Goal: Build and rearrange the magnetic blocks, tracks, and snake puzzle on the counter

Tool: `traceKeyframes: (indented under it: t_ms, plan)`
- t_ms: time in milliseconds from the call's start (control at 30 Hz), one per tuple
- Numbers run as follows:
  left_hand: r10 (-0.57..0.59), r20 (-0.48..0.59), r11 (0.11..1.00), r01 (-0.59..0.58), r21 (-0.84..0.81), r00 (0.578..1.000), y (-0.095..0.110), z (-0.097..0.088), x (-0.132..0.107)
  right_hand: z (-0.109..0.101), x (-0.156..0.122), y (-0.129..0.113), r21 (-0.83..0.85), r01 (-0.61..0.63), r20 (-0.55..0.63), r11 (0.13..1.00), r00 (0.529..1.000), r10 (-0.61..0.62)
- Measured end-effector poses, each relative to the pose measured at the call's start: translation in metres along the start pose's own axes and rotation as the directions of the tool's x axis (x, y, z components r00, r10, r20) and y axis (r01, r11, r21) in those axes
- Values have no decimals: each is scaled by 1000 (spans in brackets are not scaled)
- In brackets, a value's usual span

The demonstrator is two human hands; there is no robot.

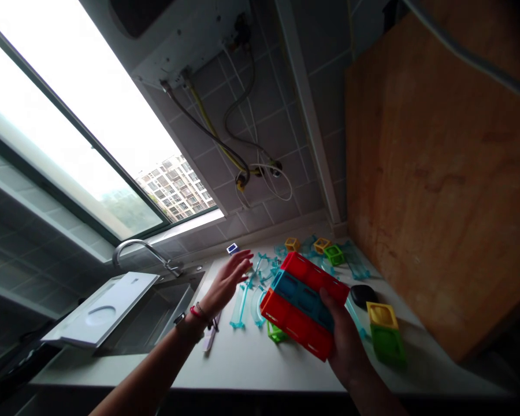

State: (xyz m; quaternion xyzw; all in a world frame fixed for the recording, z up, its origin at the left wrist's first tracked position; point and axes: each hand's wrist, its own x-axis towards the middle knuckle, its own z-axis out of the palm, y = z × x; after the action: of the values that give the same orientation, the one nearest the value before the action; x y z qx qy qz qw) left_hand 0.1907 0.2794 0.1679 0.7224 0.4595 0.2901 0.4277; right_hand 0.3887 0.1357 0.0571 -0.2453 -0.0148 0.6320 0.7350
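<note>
My right hand is closed around one end of a block of joined plastic toy pieces, held tilted above the counter. Red rows run along both sides of it, with a blue row between them. My left hand hangs in the air to its left, fingers stretched out and holding nothing. Clear teal track pieces lie on the counter beyond and below the hands. Partly hidden under the held block is a green cube frame. At the right, a yellow piece touches a green piece.
Orange cube frames and a green one stand at the back. A black rounded object lies near the wooden board. To the left are a sink with a faucet and a white panel across it.
</note>
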Motion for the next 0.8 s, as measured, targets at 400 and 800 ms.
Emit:
traceKeyframes:
  t_ms: [400, 800]
  plan:
    - [48, -72, 999, -50, -21, 996, 16, 79, -70, 10, -25, 22, -461, 310, 14, 832, 940, -342]
    - [-57, -69, 991, 48, -127, 996, 6, 76, -63, 11, -21, 19, -365, 218, 28, 905, 974, -224]
